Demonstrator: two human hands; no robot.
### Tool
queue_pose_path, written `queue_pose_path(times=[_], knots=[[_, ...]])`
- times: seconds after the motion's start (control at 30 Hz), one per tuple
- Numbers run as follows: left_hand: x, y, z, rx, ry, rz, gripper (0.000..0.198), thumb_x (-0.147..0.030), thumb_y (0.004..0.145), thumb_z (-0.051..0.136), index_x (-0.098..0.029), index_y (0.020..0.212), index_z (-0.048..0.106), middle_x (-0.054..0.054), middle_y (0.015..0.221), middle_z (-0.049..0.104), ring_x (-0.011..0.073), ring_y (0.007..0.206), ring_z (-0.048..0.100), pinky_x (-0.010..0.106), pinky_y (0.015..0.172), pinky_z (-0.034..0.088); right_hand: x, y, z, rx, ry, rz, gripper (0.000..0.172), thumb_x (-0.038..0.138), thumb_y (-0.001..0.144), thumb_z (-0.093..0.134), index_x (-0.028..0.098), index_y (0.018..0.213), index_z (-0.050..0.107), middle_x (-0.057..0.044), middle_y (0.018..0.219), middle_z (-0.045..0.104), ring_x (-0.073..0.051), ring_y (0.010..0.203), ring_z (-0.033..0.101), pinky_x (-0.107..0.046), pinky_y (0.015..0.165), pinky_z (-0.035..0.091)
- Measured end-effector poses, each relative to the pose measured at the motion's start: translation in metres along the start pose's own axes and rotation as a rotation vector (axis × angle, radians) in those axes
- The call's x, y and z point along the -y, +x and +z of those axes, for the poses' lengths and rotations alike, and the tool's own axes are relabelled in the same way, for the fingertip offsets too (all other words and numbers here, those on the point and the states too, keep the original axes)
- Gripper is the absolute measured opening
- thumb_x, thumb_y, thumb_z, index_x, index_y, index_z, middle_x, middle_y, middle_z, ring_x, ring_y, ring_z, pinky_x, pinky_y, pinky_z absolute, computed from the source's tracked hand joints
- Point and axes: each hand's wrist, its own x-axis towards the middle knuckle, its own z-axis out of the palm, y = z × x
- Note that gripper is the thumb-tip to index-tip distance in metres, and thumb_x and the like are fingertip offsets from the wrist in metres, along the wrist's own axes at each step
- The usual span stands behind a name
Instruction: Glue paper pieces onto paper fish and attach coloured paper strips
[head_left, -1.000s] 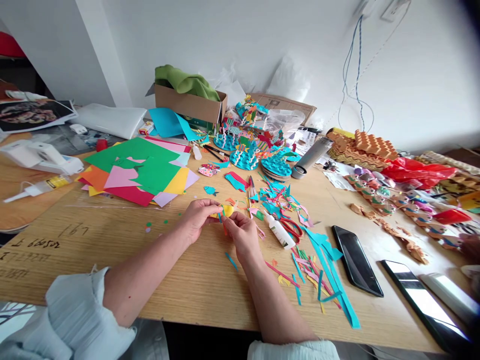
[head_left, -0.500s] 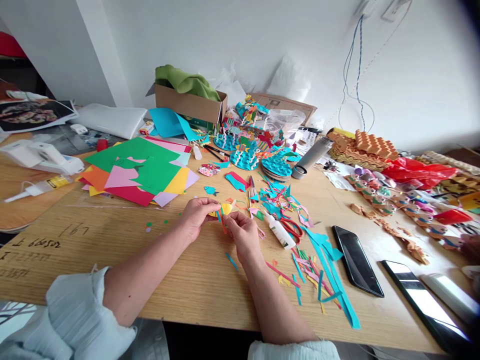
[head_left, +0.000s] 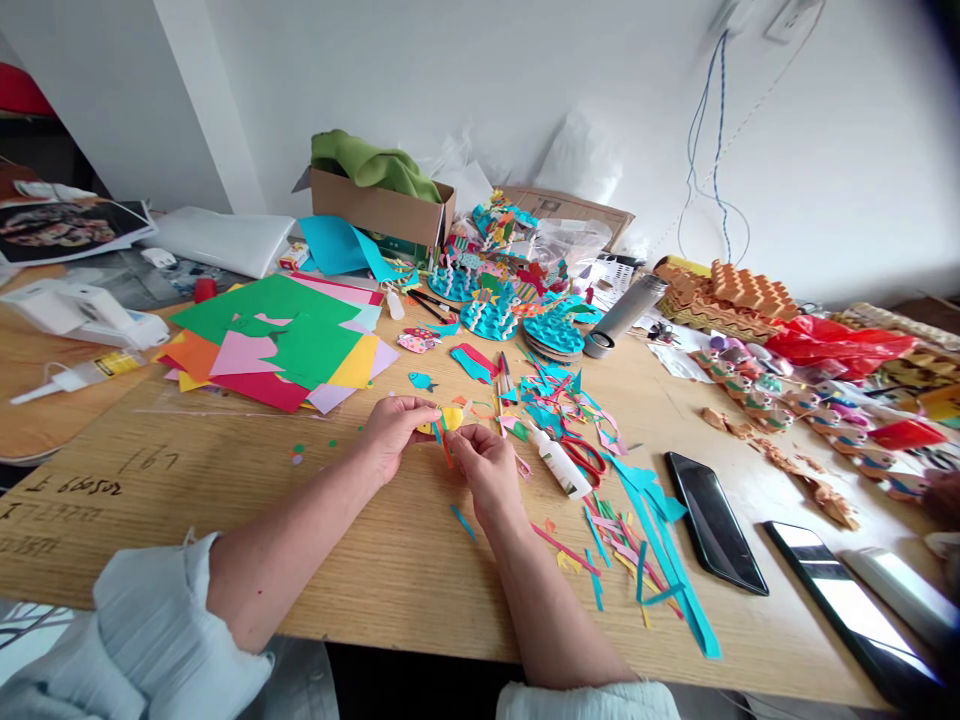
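Observation:
Between my two hands, above the table, is a small yellow paper cutout [head_left: 452, 417] with blue and orange paper strips [head_left: 442, 436] across it. My left hand [head_left: 394, 432] pinches the cutout's left end between thumb and fingers. At its right side, the fingertips of my right hand [head_left: 484, 462] are closed on the strips where they cross the cutout. My fingers hide part of it, so its full outline does not show. Just right of my right hand lies a white glue bottle [head_left: 559, 462], beside red-handled scissors [head_left: 586, 456]. A small blue paper fish [head_left: 422, 381] lies beyond my left hand.
Coloured paper sheets [head_left: 277, 330] are stacked at left. Paper scraps [head_left: 555, 395] and cut strips [head_left: 630, 550] litter the right side, near a black phone [head_left: 715, 520]. Farther back are decorated blue discs [head_left: 491, 315], a steel flask [head_left: 626, 312] and a cardboard box [head_left: 382, 205].

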Motion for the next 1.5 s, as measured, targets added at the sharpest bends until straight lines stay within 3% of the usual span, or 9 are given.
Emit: queue_pose_path(times=[0.37, 0.9, 1.5], knots=[[0.0034, -0.0006, -0.0002, 0.053, 0.016, 0.014, 0.021, -0.025, 0.049, 0.081, -0.014, 0.06, 0.068, 0.002, 0.065, 0.068, 0.0149, 0.065, 0.061, 0.027, 0.062, 0.048, -0.0023, 0.0018, -0.0015, 0.04, -0.004, -0.036, 0.039, 0.048, 0.065, 0.072, 0.019, 0.051, 0.05, 0.005, 0.044, 0.043, -0.006, 0.045, 0.028, -0.024, 0.045, 0.017], [0.005, -0.0012, -0.0009, 0.11, 0.073, -0.024, 0.018, -0.025, 0.05, 0.079, -0.014, 0.062, 0.069, 0.004, 0.067, 0.068, 0.0164, 0.068, 0.061, 0.03, 0.066, 0.051, -0.0039, 0.0029, -0.0013, 0.02, 0.05, -0.026, 0.035, 0.045, 0.061, 0.073, 0.02, 0.052, 0.05, 0.005, 0.043, 0.045, -0.007, 0.043, 0.03, -0.024, 0.044, 0.019], [0.005, -0.0002, -0.0018, 0.082, 0.053, -0.012, 0.02, -0.026, 0.049, 0.078, -0.014, 0.062, 0.07, 0.004, 0.069, 0.069, 0.0158, 0.069, 0.061, 0.028, 0.064, 0.052, -0.0068, 0.0036, -0.003, 0.039, 0.023, -0.022, 0.03, 0.041, 0.064, 0.07, 0.019, 0.054, 0.051, 0.006, 0.044, 0.044, -0.006, 0.044, 0.029, -0.024, 0.046, 0.018]])
